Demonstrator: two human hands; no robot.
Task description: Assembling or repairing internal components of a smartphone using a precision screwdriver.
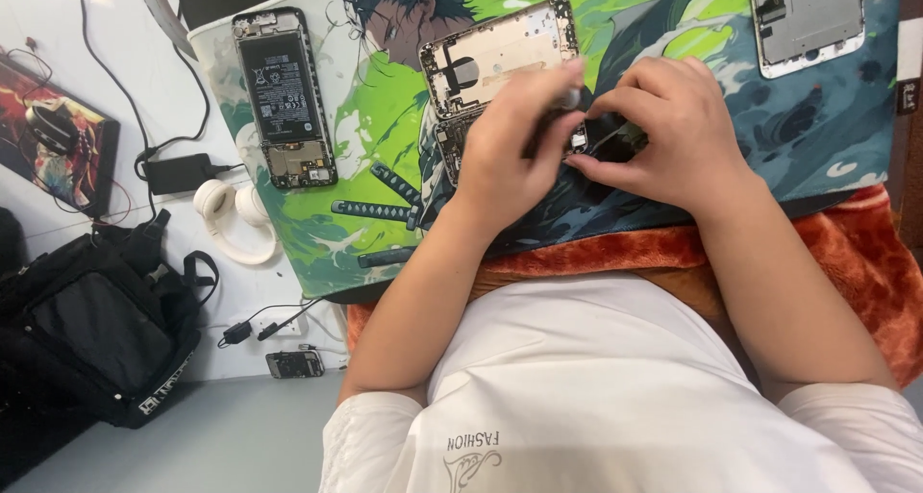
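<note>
An opened phone with a gold frame (pixel 495 56) lies face down on a green and blue picture mat (pixel 385 118), its inner parts showing. My left hand (pixel 514 142) covers the phone's lower half, fingers closed around a small silver-tipped tool (pixel 574 97). My right hand (pixel 668 128) meets it from the right, thumb and fingers pinching a small part at the phone's lower edge (pixel 585 139). What lies under the fingers is hidden.
A second opened phone with a black battery (pixel 286 94) lies at the mat's left. A phone panel (pixel 806 17) sits at the top right. White headphones (pixel 231 219), a black adapter (pixel 178 173), a black bag (pixel 96 320) and an orange blanket (pixel 846 243) surround the mat.
</note>
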